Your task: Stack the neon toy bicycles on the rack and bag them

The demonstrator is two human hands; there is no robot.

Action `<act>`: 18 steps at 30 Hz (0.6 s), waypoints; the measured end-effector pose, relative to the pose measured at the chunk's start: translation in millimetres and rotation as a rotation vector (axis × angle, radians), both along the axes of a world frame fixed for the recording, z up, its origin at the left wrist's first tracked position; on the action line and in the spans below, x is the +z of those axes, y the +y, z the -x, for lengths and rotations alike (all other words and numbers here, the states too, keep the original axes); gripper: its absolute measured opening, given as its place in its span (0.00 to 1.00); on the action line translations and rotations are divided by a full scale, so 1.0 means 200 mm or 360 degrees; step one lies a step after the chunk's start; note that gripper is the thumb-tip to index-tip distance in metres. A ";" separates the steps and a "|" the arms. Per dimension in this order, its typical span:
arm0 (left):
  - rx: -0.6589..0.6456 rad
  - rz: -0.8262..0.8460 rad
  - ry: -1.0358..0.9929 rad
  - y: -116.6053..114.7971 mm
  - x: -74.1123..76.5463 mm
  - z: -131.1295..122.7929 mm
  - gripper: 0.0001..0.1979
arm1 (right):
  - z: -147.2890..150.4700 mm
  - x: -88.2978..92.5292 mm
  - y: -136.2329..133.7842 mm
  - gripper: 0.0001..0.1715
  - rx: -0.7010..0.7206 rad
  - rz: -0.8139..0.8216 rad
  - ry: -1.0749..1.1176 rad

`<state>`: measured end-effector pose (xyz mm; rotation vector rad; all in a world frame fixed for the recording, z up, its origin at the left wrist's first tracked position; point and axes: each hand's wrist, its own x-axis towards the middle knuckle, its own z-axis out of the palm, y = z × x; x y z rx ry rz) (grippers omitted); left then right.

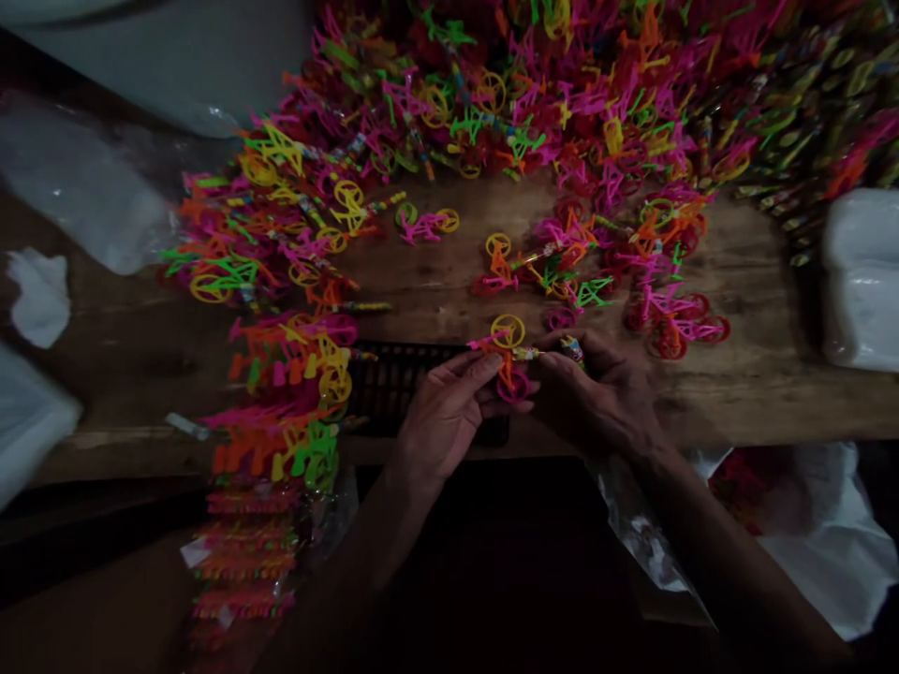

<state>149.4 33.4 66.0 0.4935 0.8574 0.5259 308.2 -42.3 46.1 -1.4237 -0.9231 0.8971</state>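
Observation:
My left hand (449,402) pinches a small plastic toy bicycle (507,332) with an orange frame, a yellow wheel on top and a magenta wheel below. My right hand (604,384) is closed at the toy's right side, its thumb and finger on a small printed, light-coloured piece (526,354) that meets the frame. A second printed piece (572,350) with blue and white on it sticks up between the right fingers. Both hands are over the front part of the wooden table, close together. Below them lies a black slotted tray (393,360), partly covered by the left hand.
A large heap of colourful toy bicycles (492,103) spreads over the back. Stacked bicycles (295,356) stand at the left. Thin printed sticks (793,140) pile up at the back right beside a white wrapped bundle (862,276). Plastic bags (815,534) hang below the table (758,402).

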 end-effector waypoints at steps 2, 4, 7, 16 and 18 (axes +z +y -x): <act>-0.0022 0.0047 -0.0049 -0.01 0.01 0.00 0.09 | 0.00 0.00 -0.01 0.05 -0.0032 -0.0091 -0.0197; -0.0027 0.0113 -0.0083 -0.02 0.03 -0.01 0.01 | 0.01 0.00 -0.04 0.04 -0.0095 -0.0184 -0.0419; -0.0023 0.0260 -0.0063 -0.03 0.05 -0.03 0.10 | 0.02 -0.03 -0.08 0.04 -0.0166 -0.0337 -0.0579; -0.0134 0.0401 0.0073 -0.06 0.07 -0.05 0.14 | -0.05 -0.04 -0.12 0.11 0.0037 -0.0729 -0.1070; -0.0184 0.0364 0.0096 -0.07 0.07 -0.04 0.10 | -0.09 0.02 -0.13 0.13 0.0220 -0.0717 -0.1109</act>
